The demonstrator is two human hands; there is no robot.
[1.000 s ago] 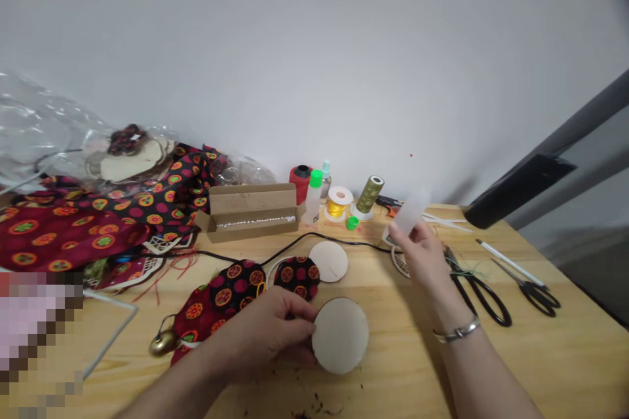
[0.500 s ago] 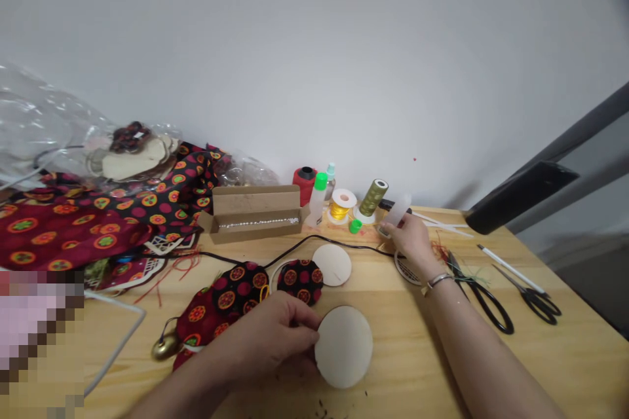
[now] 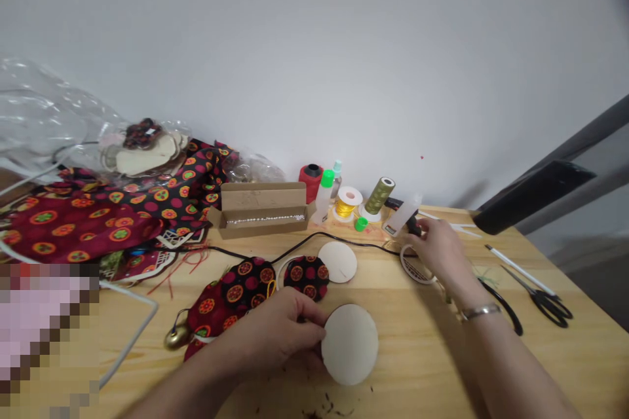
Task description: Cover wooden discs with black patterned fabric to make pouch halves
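Note:
My left hand (image 3: 275, 334) rests on the wooden table (image 3: 565, 353) and pinches the left edge of a plain round wooden disc (image 3: 350, 344) lying flat. My right hand (image 3: 439, 252) reaches to the back of the table, fingers curled around a small dark object (image 3: 415, 229) that I cannot make out. A translucent white bottle (image 3: 399, 217) lies tilted just left of those fingers. A cut-out wooden ring (image 3: 413, 270) lies under the right hand. A bracelet (image 3: 479, 311) sits on the right wrist.
A second wooden disc (image 3: 337, 262), a fabric-covered disc (image 3: 307, 273), patterned fabric pieces (image 3: 230, 294) and a gold bell (image 3: 177, 337) lie ahead. At the back stand a cardboard box (image 3: 260, 216), thread spools (image 3: 379, 195) and a green-capped bottle (image 3: 324, 195). Scissors (image 3: 540, 298) lie right.
My right hand carried the white bottle from mid-air to the back of the table and let it go; it now lies there. The left hand stayed on the disc.

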